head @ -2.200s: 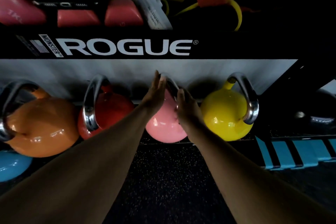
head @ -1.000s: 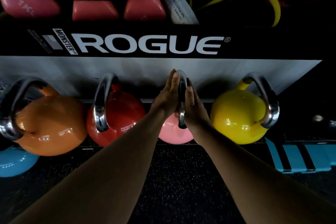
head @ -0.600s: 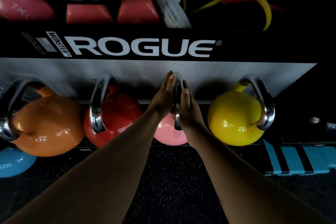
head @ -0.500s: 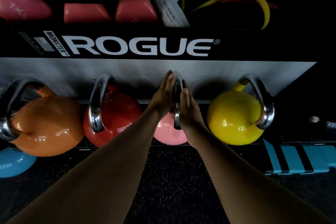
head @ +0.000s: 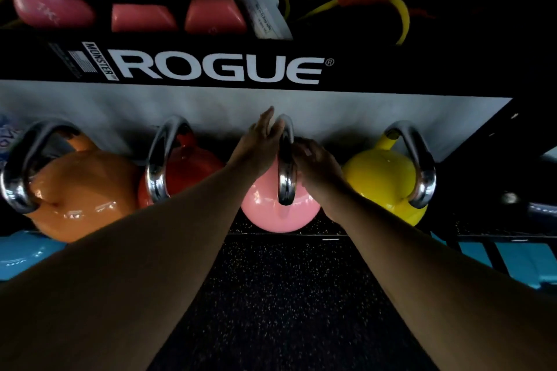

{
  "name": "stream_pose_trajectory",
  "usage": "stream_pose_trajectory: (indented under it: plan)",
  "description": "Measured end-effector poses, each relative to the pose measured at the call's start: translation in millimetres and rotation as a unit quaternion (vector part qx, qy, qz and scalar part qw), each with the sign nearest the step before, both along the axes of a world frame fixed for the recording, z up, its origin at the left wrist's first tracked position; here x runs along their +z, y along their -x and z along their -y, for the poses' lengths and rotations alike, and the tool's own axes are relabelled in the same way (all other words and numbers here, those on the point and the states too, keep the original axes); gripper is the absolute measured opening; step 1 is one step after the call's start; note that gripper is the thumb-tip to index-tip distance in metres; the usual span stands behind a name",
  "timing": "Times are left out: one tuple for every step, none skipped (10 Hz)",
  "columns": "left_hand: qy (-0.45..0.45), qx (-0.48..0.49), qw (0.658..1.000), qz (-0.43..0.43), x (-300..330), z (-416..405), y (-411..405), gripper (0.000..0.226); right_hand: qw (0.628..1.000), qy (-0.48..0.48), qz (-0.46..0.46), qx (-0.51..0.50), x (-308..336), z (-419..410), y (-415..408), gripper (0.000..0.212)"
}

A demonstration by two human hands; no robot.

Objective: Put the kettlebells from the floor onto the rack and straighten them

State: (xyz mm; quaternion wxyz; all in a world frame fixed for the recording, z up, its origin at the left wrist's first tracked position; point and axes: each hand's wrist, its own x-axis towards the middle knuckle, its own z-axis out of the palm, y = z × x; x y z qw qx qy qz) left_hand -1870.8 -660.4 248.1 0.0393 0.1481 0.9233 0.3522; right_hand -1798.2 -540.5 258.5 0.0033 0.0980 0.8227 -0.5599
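A glossy pink round kettlebell [head: 278,214] with a polished chrome loop handle [head: 285,166] sits on the black steel rack's lower shelf [head: 331,235], between a shiny red kettlebell [head: 193,172] and a smooth yellow kettlebell [head: 379,187]. The left hand [head: 256,147] lies flat, fingers straight, against the handle's left side; the right hand [head: 313,166] is loosely curled beside its right side, neither grip closed around it. White lettering on the rack's upper beam [head: 391,69] reads "MONSTER ROGUE". A glossy orange kettlebell [head: 81,193] stands far left.

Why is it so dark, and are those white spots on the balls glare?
Head view: dim; forearms and floor nearly black. White spots are glare on the orange kettlebell and pink kettlebell. Right hand slightly blurred; wide lens bends edges.
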Motion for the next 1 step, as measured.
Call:
stream_pose_trajectory:
  plan:
    - [0.054,0.002,0.995,-0.081,21.9,2.5,-15.8,0.053,0.987,-0.159,-0.021,0.001,13.6,-25.2,-9.4,0.028]
